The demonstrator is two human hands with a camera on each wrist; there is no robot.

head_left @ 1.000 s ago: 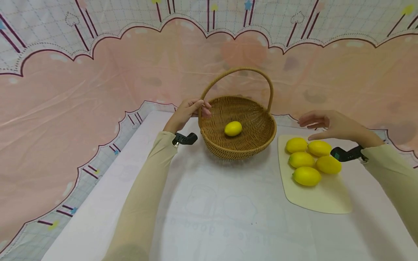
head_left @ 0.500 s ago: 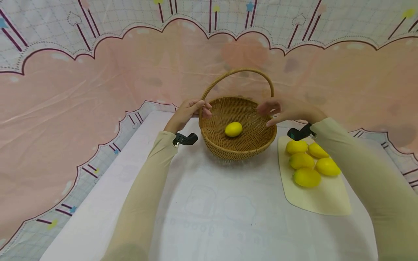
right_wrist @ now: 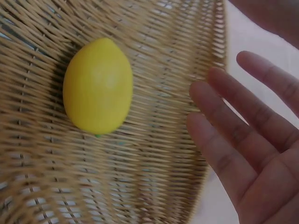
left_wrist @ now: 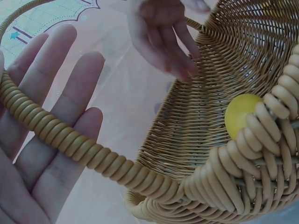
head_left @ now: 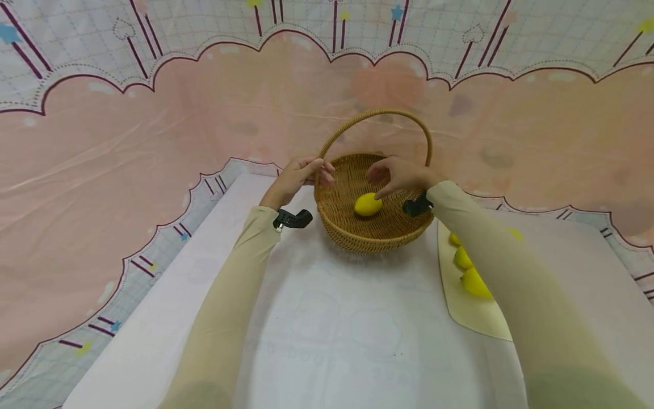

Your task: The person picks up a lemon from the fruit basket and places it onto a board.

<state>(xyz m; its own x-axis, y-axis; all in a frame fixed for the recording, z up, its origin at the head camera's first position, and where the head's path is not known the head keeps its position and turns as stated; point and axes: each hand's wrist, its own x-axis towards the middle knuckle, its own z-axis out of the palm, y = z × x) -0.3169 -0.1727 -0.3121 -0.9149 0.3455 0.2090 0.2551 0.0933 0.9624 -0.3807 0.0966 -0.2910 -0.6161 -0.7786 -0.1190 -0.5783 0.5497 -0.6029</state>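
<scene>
A wicker basket (head_left: 375, 241) with a tall arched handle (left_wrist: 84, 151) stands at the back middle, its bowl facing the head camera. At the handle's left base, my left hand (head_left: 296, 177) holds it, thumb in front and fingers stretched behind. One yellow lemon (head_left: 365, 207) lies inside the bowl. My right hand (head_left: 402, 173) reaches over the basket from the right with fingers spread and nothing in them. In the right wrist view the lemon (right_wrist: 98, 86) sits apart from these fingertips (right_wrist: 201, 122). The head view has the thumb tip right at the lemon's edge.
To the right of the basket, a cream board (head_left: 477, 326) bears several more lemons (head_left: 475, 284), partly hidden by the right sleeve (head_left: 511, 278). A white cover lies on the table (head_left: 332, 341). A patterned pink cloth (head_left: 265, 102) hangs close behind the basket.
My right hand has moved left from above the board's lemons into the space over the basket, its sleeve now covering part of the board. The left hand keeps its place on the handle.
</scene>
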